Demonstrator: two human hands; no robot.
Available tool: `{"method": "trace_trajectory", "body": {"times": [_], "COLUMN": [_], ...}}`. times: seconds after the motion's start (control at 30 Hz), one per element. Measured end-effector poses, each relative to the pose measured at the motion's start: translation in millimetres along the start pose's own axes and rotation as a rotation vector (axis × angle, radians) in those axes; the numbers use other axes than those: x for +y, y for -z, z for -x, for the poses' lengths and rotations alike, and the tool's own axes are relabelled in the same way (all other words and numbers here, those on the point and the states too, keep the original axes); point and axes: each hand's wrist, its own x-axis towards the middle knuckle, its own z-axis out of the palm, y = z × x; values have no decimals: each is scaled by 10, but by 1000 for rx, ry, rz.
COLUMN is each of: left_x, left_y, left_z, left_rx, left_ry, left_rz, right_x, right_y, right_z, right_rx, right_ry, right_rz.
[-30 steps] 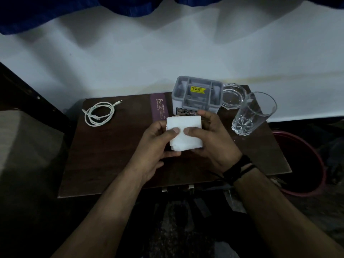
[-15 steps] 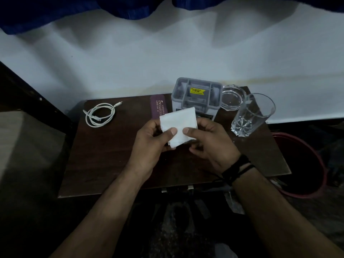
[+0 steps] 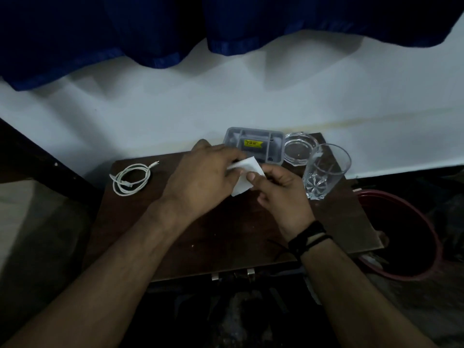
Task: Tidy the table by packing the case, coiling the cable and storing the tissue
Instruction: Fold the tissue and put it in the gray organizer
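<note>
A folded white tissue (image 3: 244, 175) is held above the brown table (image 3: 226, 237) between both hands. My left hand (image 3: 203, 179) pinches its upper left edge with the back of the hand up. My right hand (image 3: 278, 192) grips its right side with the thumb on top. Just behind the tissue stands a grey compartment organizer (image 3: 254, 144) with a yellow sticker. A white cable (image 3: 131, 178) lies coiled at the table's left. The purple case seen earlier is hidden behind my left hand.
A clear glass ashtray (image 3: 300, 151) sits right of the organizer, and a tall clear tumbler (image 3: 325, 172) stands close beside my right hand. A dark red bucket (image 3: 401, 234) is on the floor at the right. White wall and blue curtain lie behind.
Both hands have carried the tissue up and back toward the organizer. My left hand has rolled over the tissue's left edge and now covers the purple case.
</note>
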Motion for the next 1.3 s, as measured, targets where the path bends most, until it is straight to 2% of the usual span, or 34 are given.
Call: {"method": "trace_trajectory", "body": {"times": [0.1,0.27,0.37,0.53,0.93,1.3], "left_x": [80,108,68,32,-43,-11], "left_y": [122,223,150,21,-181,-213], "left_z": [-245,-730,-963,-1212,-1450,-1508], "left_rx": [-102,-78,-116,-206,-221,-226], "left_ry": [0,-51,-71,-80,-14,-27], "left_rz": [-61,-38,-13,-109,-91,-161], "right_x": [-47,-93,-99,-59,-48,-59], "right_y": [10,125,163,161,155,156], "right_z": [-19,-74,-76,-106,-103,-96], "right_rx": [39,168,153,140,107,105], "right_ry": [26,-28,-29,-25,-23,-30], "right_rz": [-40,-79,-66,-60,-85,-87]}}
